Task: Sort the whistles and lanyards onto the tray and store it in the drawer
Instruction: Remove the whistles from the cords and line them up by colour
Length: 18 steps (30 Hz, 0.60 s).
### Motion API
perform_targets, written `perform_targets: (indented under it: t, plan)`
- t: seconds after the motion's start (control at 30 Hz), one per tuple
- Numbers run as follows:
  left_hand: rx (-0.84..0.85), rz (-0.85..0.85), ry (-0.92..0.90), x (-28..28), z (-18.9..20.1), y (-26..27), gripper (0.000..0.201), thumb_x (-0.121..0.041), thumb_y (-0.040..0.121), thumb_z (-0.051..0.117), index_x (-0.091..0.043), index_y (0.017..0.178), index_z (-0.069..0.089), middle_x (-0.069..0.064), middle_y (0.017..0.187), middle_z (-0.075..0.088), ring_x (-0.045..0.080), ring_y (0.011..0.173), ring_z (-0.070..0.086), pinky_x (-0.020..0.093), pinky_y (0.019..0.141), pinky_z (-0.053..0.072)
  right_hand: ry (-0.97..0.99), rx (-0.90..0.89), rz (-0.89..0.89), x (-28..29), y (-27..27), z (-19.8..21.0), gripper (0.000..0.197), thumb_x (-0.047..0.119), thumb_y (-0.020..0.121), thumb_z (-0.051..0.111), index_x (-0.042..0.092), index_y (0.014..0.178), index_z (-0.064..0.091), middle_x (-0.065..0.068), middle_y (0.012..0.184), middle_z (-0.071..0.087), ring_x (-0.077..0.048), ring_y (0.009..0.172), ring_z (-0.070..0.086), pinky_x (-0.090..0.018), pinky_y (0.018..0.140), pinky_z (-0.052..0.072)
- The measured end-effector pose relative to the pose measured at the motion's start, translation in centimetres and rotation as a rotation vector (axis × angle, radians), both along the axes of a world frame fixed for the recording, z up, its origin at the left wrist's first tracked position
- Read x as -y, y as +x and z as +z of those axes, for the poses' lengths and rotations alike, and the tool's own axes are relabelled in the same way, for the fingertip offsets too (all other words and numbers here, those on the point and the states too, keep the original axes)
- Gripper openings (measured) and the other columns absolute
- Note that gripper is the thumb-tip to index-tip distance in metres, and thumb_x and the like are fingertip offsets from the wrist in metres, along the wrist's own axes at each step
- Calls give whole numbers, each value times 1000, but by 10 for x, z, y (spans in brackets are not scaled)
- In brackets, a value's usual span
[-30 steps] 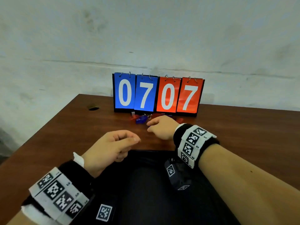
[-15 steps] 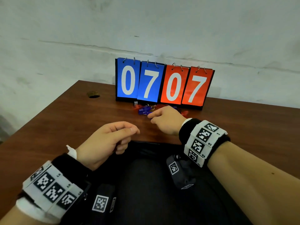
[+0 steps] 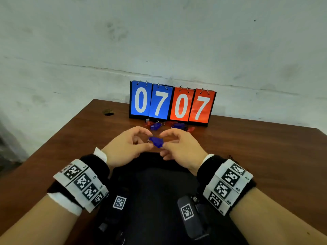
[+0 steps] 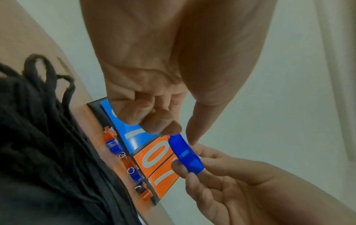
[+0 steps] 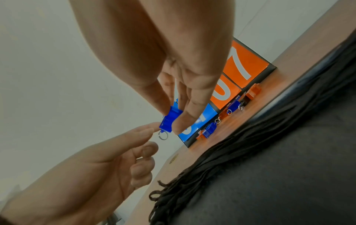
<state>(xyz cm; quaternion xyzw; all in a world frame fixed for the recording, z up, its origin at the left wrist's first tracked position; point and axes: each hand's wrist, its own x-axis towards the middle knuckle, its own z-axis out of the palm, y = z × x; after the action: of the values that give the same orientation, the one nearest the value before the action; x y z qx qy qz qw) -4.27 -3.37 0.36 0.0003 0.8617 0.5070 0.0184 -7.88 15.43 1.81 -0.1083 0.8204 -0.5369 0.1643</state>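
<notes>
Above the tray's far edge, both hands meet on a blue whistle (image 3: 156,142) (image 4: 186,155) (image 5: 170,120). My right hand (image 3: 166,142) (image 5: 171,120) pinches its body between thumb and forefinger. My left hand (image 3: 144,140) (image 4: 182,137) pinches its ring end, with the metal ring (image 5: 163,136) hanging by the fingertips. More whistles lie at the scoreboard's foot: a blue whistle (image 3: 155,126), another blue whistle (image 3: 178,126) and red whistles (image 3: 191,129). Black lanyards (image 4: 48,121) (image 5: 250,144) lie piled on the black tray (image 3: 159,175) in front of me.
A flip scoreboard (image 3: 172,103) reading 07 07 stands at the back of the brown table (image 3: 256,156), against the pale wall. A cable hole (image 3: 108,113) sits at the back left. The table's left edge runs diagonally near my left wrist.
My right hand drew back from the whistles by the scoreboard with a blue whistle. My left hand moved in to meet it, and both now hold the whistle.
</notes>
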Motion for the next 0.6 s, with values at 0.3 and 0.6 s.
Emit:
perform_targets:
  t: [0.3, 0.6]
  plan:
    - [-65, -62, -104, -8, 8, 48, 20, -30, 91, 69, -37, 109, 64, -6, 74, 70, 3, 58, 59, 17, 60, 47, -140, 100, -9, -13, 50, -6, 19, 9, 96, 60, 13, 114, 64, -13, 99, 73, -19, 79, 70, -34, 77, 62]
    - [-90, -79, -190, -7, 28, 100, 11, -30, 89, 72, -33, 100, 74, -1, 75, 69, 9, 65, 61, 24, 70, 50, -108, 105, 121, -29, 85, -14, 13, 14, 99, 58, 9, 103, 70, -12, 80, 73, -19, 66, 68, -31, 62, 57]
